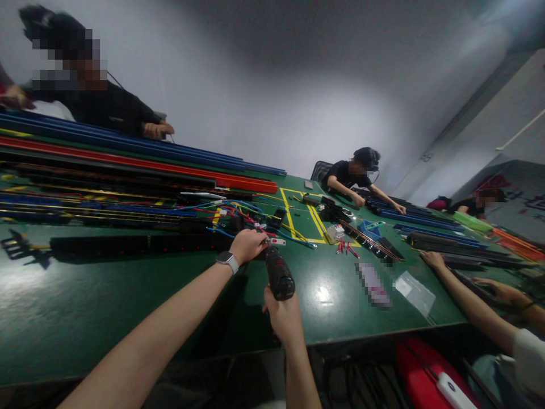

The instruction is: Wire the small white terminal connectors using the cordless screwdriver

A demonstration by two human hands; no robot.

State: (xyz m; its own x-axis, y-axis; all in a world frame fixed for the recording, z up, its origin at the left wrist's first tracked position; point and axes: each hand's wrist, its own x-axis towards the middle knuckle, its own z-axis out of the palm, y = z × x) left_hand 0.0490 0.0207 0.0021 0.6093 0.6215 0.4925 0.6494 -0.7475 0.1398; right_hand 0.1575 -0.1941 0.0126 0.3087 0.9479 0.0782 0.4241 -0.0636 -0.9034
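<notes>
My right hand (284,313) is wrapped round the grip of a black cordless drill (280,276), whose body points away from me over the table. Ahead of it, my left hand (248,245), with a watch (227,261) on the wrist, has its fingers closed beside the drill's front end. What they pinch is hidden. A small red and white piece (277,242) shows right by the fingertips. Coloured wires (238,205) lie just beyond my left hand. From the left, a long black bar (140,247) reaches up to that hand.
Blue rails (128,145) and a red-orange rail (251,184) fill the left of the green table (323,312). A blue bin (370,229), red parts (347,248) and a plastic bag (415,292) lie right. Co-workers sit around; one person's arm (472,301) reaches in close on the right.
</notes>
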